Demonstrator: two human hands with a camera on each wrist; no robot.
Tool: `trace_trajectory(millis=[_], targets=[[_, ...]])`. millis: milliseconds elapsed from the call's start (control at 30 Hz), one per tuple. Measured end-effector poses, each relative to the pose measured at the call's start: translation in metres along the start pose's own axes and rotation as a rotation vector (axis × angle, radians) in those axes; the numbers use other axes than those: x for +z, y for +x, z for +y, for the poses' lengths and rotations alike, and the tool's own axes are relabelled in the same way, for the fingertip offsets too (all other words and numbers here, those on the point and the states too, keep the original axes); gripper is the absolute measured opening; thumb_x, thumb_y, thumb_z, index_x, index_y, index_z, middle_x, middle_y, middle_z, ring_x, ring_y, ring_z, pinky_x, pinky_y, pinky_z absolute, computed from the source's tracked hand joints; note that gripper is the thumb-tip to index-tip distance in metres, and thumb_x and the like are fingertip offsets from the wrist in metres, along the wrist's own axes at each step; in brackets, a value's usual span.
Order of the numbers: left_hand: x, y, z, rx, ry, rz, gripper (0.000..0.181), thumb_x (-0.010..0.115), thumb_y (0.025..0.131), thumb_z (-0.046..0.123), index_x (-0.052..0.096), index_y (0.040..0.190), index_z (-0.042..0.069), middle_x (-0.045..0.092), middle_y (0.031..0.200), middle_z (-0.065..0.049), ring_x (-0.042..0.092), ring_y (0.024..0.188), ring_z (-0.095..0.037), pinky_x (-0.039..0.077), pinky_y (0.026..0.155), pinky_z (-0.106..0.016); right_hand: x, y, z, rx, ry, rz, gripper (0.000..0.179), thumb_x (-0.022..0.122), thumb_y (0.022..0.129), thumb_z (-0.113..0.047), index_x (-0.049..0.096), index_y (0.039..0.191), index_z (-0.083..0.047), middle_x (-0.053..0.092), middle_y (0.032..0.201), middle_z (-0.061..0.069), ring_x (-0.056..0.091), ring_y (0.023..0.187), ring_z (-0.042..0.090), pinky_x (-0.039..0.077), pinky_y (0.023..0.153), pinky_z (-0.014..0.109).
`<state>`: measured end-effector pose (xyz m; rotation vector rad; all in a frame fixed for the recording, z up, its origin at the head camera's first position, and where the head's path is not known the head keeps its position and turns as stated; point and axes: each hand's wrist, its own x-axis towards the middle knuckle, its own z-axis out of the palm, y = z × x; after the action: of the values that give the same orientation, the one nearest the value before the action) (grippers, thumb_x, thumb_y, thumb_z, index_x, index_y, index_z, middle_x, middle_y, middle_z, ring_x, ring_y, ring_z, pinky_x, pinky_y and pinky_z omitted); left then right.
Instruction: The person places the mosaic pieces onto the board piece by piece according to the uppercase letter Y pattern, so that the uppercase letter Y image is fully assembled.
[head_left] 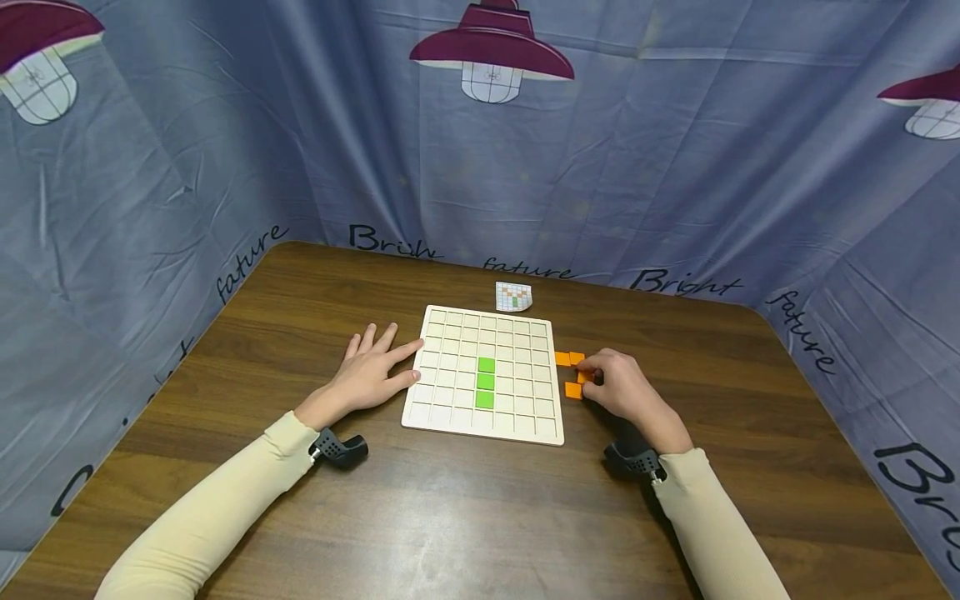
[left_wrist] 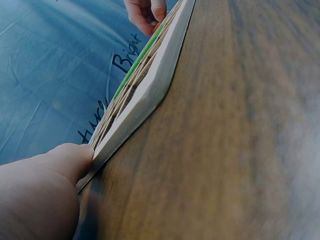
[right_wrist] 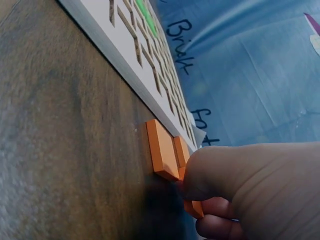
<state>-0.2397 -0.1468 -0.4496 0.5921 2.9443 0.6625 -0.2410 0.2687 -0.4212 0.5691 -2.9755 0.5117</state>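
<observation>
A pale grid board (head_left: 450, 417) lies on the table, with three green square tiles (head_left: 486, 382) set in a column in its cells. My left hand (head_left: 365, 377) rests on the table with fingers spread, its thumb and index fingertip touching the board's left edge. The thumb (left_wrist: 75, 157) also meets that edge in the left wrist view. Beyond the board's right edge, my right hand (head_left: 622, 385) pinches an orange square tile (right_wrist: 194, 208) between thumb and fingers. Other orange tiles (head_left: 573, 390) lie close by on the table; one (right_wrist: 162, 150) shows plainly beside the thumb.
Behind the board lies a small paper card (head_left: 513, 297) printed with a coloured grid pattern. The brown wooden table (head_left: 450, 517) reaches back to a blue curtain (head_left: 637, 167) with lamp prints and lettering. Black straps (head_left: 339, 448) sit on both wrists.
</observation>
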Motion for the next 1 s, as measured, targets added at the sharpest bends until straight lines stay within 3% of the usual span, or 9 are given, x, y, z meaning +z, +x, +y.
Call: trace_trajectory(millis=[433,700,1000], targets=[[0.001,0.000,-0.001,-0.001,-0.003,0.001,0.060,0.053,0.102,0.048,0.042,0.158,0.027,0.020,0.167,-0.028,0.006,0.154,-0.058,0.005,0.121,-0.073,0.001,0.006,-0.007,0.007,0.026,-0.011,0.028,0.072,0.080,-0.003,0.077,0.107,0.003,0.072,0.099,0.016,0.059,0.082,0.023,0.051,0.074,0.036],[0.001,-0.001,-0.001,0.001,-0.013,0.003,0.060,0.053,0.102,0.047,0.042,0.158,0.027,0.019,0.168,-0.027,0.005,0.154,-0.057,0.004,0.121,-0.073,0.005,0.018,-0.018,-0.030,0.051,0.001,0.030,0.069,0.080,-0.003,0.077,0.108,0.003,0.072,0.098,0.015,0.058,0.080,0.022,0.047,0.070,0.031],[0.001,0.000,-0.001,-0.002,-0.011,0.001,0.060,0.053,0.103,0.048,0.041,0.158,0.028,0.019,0.168,-0.027,0.005,0.154,-0.057,0.003,0.121,-0.073,0.010,0.042,-0.042,-0.111,0.084,-0.001,0.028,0.070,0.081,-0.003,0.078,0.108,0.001,0.071,0.096,0.013,0.059,0.081,0.020,0.051,0.073,0.034]])
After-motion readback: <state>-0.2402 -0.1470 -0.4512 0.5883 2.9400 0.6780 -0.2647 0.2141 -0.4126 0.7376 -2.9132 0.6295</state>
